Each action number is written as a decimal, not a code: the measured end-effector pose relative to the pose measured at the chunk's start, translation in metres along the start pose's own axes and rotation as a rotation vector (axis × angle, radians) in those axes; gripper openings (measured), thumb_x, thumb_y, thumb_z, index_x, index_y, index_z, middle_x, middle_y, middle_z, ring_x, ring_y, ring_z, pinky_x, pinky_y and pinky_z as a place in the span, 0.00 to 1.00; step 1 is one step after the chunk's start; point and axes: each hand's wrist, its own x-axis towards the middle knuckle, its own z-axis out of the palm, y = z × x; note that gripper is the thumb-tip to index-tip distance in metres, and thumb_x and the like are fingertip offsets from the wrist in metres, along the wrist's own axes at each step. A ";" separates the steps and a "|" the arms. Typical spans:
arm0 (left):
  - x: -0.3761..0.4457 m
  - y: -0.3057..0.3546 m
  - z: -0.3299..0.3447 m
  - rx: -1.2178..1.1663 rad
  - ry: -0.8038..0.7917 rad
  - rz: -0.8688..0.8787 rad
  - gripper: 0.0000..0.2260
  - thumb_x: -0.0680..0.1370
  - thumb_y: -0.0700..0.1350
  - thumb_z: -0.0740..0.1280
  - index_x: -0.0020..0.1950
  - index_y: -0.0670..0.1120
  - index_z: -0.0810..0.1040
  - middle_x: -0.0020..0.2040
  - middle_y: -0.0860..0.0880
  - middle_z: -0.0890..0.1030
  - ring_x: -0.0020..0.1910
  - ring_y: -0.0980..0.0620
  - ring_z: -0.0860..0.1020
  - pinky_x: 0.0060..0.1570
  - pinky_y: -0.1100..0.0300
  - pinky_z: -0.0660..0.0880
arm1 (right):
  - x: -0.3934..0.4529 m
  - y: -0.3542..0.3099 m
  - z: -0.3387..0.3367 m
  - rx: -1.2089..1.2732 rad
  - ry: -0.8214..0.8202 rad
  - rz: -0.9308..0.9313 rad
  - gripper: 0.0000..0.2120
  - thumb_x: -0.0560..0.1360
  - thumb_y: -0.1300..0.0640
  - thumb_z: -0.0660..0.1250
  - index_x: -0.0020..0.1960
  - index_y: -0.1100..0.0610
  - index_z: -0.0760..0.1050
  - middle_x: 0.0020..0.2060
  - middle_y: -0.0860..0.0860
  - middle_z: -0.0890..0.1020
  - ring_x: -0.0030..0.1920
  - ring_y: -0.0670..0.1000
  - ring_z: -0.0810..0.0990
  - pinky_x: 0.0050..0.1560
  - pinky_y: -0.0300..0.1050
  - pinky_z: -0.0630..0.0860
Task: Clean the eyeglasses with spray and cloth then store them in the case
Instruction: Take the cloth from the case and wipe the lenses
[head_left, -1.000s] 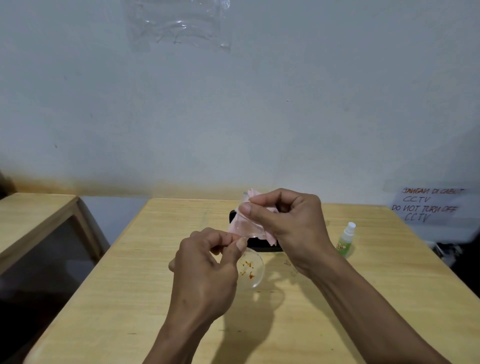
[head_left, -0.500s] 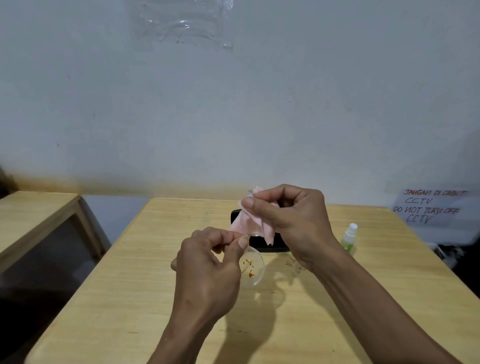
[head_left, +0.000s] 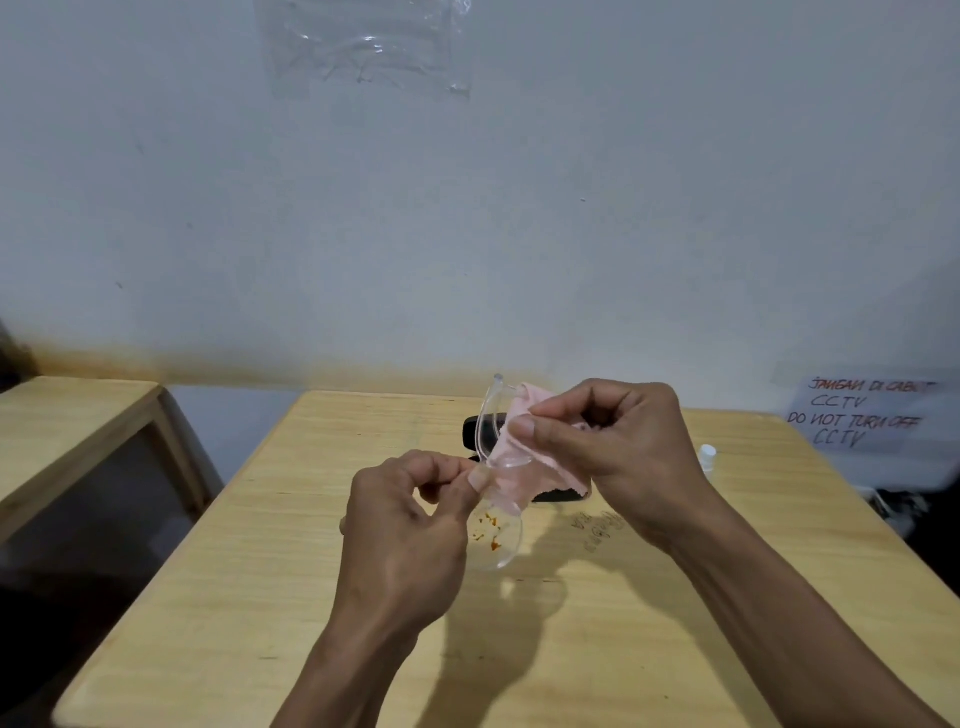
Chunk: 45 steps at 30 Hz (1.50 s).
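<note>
A second, lower wooden counter (head_left: 78, 415) sits at the far left, apart from the main one. The main light wooden counter (head_left: 260, 571) fills the middle, set against a pale wall.

Just left of centre, above the counter, the left hand (head_left: 410, 525) is closed in a pinch on the clear-framed eyeglasses (head_left: 493, 535), gripping near the middle of the frame. The lower lens hangs below the thumb and carries orange smears; it looks not yet cleaned.

Compared with a second ago, the glasses are tilted differently: one clear temple arm now stands up and curves above the hands, where earlier it was hidden behind the cloth. The pink cloth (head_left: 524, 467) has slid along the upper lens, which suggests a wiping stroke is under way.

Right of centre, the right hand (head_left: 613, 457) is clamped on the pink cloth, thumb in front and fingers behind, folding it over the upper lens.

Behind both hands, a black case (head_left: 475, 431) lies on the counter, largely hidden; whether it is open cannot be told. Further right, only the white cap of the spray bottle (head_left: 707, 457) shows past the right wrist. A handwritten notice about CCTV (head_left: 862, 415) hangs on the wall at far right.

Judging from this, cleaning is midway: one lens being rubbed, the stained one waiting, storing still to come.
</note>
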 end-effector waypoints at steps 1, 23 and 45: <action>0.000 0.001 0.001 0.022 0.005 0.015 0.10 0.69 0.60 0.73 0.39 0.54 0.85 0.36 0.54 0.82 0.40 0.47 0.81 0.47 0.30 0.77 | 0.001 0.000 0.001 0.021 0.020 -0.003 0.08 0.63 0.59 0.82 0.38 0.61 0.85 0.31 0.51 0.86 0.33 0.47 0.83 0.37 0.40 0.80; 0.004 0.005 0.002 0.063 -0.012 0.065 0.06 0.68 0.57 0.72 0.38 0.56 0.84 0.38 0.60 0.83 0.40 0.50 0.80 0.57 0.36 0.74 | 0.000 0.001 -0.009 0.098 -0.005 -0.010 0.05 0.65 0.66 0.80 0.37 0.62 0.84 0.32 0.52 0.87 0.28 0.45 0.82 0.29 0.35 0.75; -0.001 0.005 0.004 0.074 -0.028 0.026 0.08 0.67 0.59 0.71 0.38 0.57 0.84 0.39 0.55 0.83 0.42 0.48 0.82 0.53 0.33 0.76 | -0.001 0.010 0.002 0.016 0.060 -0.099 0.04 0.69 0.60 0.79 0.41 0.54 0.87 0.38 0.49 0.89 0.41 0.47 0.87 0.44 0.42 0.82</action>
